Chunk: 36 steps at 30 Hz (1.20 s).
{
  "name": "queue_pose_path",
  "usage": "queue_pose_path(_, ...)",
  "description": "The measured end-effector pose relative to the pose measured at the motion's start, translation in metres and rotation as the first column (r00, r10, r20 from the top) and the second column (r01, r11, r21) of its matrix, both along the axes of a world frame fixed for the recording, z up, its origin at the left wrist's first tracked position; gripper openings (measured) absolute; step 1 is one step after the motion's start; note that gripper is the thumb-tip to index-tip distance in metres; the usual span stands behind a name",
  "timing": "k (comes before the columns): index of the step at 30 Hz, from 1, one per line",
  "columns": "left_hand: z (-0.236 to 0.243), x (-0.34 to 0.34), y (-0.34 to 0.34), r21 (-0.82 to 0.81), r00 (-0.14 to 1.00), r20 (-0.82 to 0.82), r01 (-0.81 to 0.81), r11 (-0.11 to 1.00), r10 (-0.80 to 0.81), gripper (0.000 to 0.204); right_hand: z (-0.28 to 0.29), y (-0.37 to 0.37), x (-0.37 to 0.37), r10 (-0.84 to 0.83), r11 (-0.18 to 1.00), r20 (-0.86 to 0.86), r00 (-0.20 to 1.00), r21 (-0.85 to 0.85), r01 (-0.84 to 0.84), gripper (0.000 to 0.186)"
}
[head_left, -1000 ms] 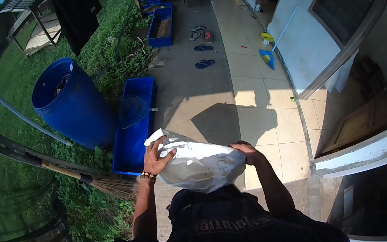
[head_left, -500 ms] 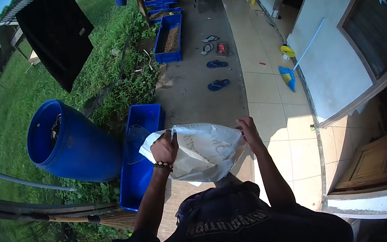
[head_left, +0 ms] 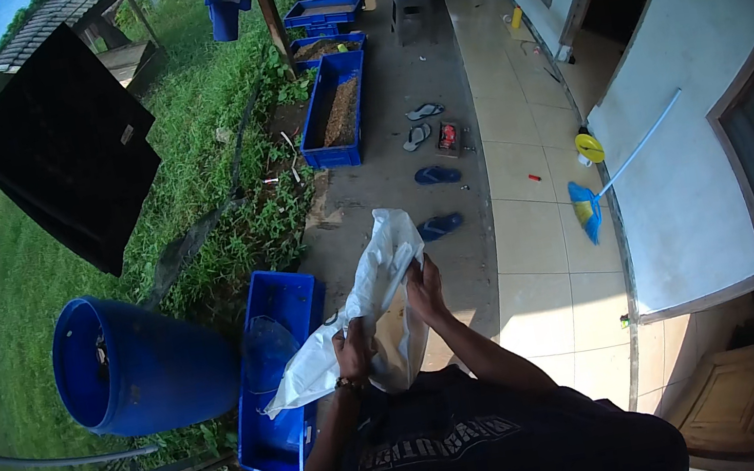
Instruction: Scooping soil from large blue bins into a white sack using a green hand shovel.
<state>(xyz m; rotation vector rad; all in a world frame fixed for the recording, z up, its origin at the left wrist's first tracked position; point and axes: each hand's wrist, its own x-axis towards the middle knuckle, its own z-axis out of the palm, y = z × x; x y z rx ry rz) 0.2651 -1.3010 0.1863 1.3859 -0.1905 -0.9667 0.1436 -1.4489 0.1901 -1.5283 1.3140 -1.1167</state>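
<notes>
A white plastic sack (head_left: 383, 269) hangs crumpled and twisted in front of my body. My left hand (head_left: 356, 349) grips it at the middle, and one end spreads down to the left over a blue rectangular tub (head_left: 280, 458). Farther forward and to the right, my right hand (head_left: 424, 291) is closed on the sack's other side, with its top end sticking up past the fingers. Part of the sack's lower portion dips behind my left hand and shirt.
A big blue barrel (head_left: 162, 373) leans at the left, with some stuff inside. Dark flip-flops (head_left: 436, 175), grey flip-flops (head_left: 418, 137) and a small red box (head_left: 448, 137) lie ahead. Long blue trays (head_left: 335, 155) line the grass. At the right, a blue broom (head_left: 587, 212) leans against the wall.
The sack has gone from spread wide between my hands to bunched and slanted. My right hand moved inward to the left, closer to my left hand. The view has shifted as well.
</notes>
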Motion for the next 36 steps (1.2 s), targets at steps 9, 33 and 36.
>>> queue_pose_path(9, -0.033, 0.26, -0.199, -0.272, 0.92, -0.383, -0.023, 0.962, -0.086, 0.034, 0.028, -0.21, 0.021, 0.461, 0.728, 0.25, 0.851, 0.442, -0.524, 0.034)
queue_pose_path(33, 0.051, 0.304, -0.865, 0.365, 0.021, 0.877, 0.62, 0.694, -0.48, 0.017, 0.038, -0.83, 0.092, 0.722, 0.617, -0.089, 0.686, 0.531, -0.581, 0.077)
queue_pose_path(36, 0.082, 0.309, -0.938, 0.283, 0.132, 0.918, 0.441, 0.852, -0.374, 0.016, 0.072, -0.907, 0.123, 0.553, 0.79, -0.227, 0.802, 0.45, -0.417, 0.081)
